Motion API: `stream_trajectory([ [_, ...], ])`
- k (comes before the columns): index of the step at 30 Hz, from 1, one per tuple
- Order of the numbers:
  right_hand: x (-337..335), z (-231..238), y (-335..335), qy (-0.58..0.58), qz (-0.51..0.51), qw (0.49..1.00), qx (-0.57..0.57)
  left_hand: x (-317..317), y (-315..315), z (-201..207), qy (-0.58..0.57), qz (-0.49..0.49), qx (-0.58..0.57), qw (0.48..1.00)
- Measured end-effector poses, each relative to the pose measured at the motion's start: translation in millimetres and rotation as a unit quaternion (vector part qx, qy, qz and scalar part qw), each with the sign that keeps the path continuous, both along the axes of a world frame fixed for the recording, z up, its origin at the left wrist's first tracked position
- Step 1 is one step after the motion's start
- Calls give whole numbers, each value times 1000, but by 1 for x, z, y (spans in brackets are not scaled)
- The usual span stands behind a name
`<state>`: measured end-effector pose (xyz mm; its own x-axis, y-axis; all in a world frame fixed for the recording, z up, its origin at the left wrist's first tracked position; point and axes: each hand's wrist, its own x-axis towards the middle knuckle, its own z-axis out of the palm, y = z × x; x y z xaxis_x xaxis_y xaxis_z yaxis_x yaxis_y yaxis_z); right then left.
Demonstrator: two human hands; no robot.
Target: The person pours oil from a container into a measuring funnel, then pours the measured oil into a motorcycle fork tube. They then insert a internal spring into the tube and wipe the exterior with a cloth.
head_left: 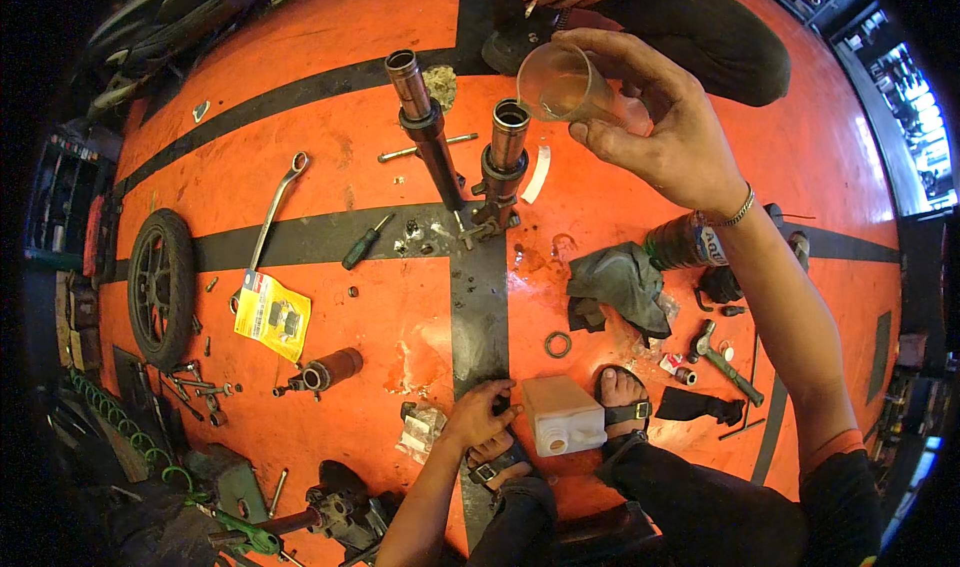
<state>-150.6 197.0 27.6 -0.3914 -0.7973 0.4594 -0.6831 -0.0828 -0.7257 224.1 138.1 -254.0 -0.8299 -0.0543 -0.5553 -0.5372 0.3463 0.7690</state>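
While the right hand (655,127) grips a clear cup (556,82) tilted at one upright tube (508,145), pouring seems unfinished (the fill level is hidden), the left hand (478,417) half-curled, seemingly empty, by a foot (496,450).

The right hand's (665,132) curled fingers are partly hidden behind the clear, tapering plastic cup (552,79); whether liquid runs from its lip is hard to tell. The right forearm (790,307) covers one end of the dark plastic bottle with a blue-and-white label (672,244). A yellow card package (272,319) hides part of the long silver ring spanner (274,215). The top edge cuts off a crouching person in dark trousers (690,42). Dark specks beside the green-handled screwdriver (366,244) are too small to identify.
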Motion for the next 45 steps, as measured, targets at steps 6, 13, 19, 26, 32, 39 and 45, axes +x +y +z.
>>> stream_trajectory([
  [6, -1, 0, 0, -19, 12, 1000, 0, -4, -1, 5, 11, -8, -12, 1000],
  [13, -1, 4, -2, -20, 17, 1000, 1, 5, 0, -8, 30, 8, -1, 1000],
  [19, 2, 12, -1, 72, -16, 996, 40, -6, -1, 9, 16, 2, -12, 1000],
  [26, 7, 13, -5, 36, -16, 999, 28, -2, -1, 4, 32, -5, -18, 999],
  [32, 5, 19, -4, 81, 4, 996, 32, -3, -1, 2, 10, -5, -9, 1000],
  [39, 28, 44, -3, 128, -26, 989, 63, -3, -1, 6, 1, 2, -5, 1000],
  [45, 12, 32, -5, 115, -6, 993, 39, -5, -1, 6, 10, 3, 1, 1000],
])
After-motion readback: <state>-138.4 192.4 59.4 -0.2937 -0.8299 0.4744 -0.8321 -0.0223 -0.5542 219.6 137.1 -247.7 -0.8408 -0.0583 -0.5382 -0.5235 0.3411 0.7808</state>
